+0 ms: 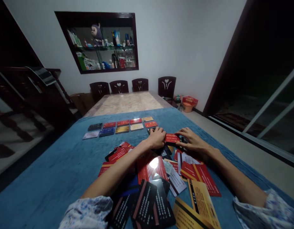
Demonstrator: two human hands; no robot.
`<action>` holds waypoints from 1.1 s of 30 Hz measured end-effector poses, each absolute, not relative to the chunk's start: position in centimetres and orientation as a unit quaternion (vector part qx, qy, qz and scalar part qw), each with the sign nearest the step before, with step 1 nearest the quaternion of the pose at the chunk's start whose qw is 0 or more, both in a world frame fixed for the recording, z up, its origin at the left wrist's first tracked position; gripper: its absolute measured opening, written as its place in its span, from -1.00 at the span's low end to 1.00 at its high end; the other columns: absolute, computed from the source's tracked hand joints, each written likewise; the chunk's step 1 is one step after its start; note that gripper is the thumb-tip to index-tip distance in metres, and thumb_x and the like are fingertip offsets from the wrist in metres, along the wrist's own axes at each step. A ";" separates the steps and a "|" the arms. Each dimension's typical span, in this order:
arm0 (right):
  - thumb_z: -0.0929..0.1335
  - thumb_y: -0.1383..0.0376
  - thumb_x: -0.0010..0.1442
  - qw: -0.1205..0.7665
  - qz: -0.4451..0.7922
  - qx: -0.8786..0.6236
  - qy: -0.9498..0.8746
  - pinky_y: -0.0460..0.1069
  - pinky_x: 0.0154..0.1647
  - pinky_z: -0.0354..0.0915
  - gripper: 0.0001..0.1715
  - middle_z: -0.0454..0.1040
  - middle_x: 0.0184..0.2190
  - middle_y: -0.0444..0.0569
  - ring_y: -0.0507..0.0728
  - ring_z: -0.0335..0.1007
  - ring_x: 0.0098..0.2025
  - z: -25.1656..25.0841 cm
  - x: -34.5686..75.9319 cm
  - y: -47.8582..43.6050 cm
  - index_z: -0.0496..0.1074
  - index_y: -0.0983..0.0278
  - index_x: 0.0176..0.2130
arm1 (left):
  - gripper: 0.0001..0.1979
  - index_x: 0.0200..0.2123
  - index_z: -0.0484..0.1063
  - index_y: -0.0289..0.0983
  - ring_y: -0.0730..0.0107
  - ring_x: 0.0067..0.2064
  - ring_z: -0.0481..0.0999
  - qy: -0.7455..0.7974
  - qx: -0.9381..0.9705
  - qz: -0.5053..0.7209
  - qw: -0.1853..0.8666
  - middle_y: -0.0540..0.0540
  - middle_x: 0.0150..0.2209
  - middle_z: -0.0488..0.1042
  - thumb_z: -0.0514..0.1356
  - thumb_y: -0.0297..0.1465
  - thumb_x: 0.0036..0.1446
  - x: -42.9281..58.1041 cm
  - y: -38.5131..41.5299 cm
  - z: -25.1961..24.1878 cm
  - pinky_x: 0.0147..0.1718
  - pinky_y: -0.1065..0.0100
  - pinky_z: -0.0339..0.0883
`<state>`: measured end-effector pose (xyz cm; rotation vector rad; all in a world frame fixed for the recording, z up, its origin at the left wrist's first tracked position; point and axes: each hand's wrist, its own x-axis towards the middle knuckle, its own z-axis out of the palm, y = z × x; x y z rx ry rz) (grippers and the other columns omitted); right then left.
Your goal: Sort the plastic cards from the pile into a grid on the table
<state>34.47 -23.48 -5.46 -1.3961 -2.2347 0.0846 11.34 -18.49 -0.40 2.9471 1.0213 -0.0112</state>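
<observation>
A red card (172, 138) lies between both hands at the far end of a loose heap of cards (158, 184). My left hand (156, 137) has its fingers curled on the card's left edge. My right hand (191, 140) rests fingers-down on its right end, over dark cards beneath. The heap holds red, black, yellow and white cards spread on a blue cloth (53, 171). Beyond the hands, two neat rows of cards (121, 126) lie side by side, red, blue, gold, white and dark.
The blue cloth covers the near part of a long table; its far part (127, 103) shows a marbled top. Several dark chairs (119, 86) stand at the far end. A wall shelf (103, 44) holds bottles and a toy. An orange basket (189, 103) sits on the floor.
</observation>
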 end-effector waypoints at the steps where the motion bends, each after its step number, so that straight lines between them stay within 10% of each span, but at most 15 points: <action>1: 0.33 -0.09 0.23 0.247 0.036 -0.511 -0.823 0.24 0.04 0.29 -0.43 0.44 -0.08 0.13 0.30 0.28 -0.04 -5.4 34.3 -23.4 0.49 0.17 0.07 | -0.73 -0.05 0.32 -0.24 0.00 0.17 0.21 0.329 0.944 -0.004 0.014 -0.25 0.10 0.31 0.13 -0.41 0.16 11.1 -18.6 -0.3 0.07 -0.07 0.20; 33: 0.43 -0.08 0.12 0.122 0.025 -0.423 -0.897 0.12 -0.09 0.27 -0.44 0.45 -0.16 0.13 0.29 0.29 -0.10 -0.2 25.1 -15.5 0.53 0.28 -0.09 | -0.72 -0.04 0.32 -0.22 0.01 0.16 0.23 0.415 0.910 0.007 -0.015 -0.22 0.09 0.34 0.15 -0.42 0.14 1.6 -16.6 1.7 0.09 -0.04 0.16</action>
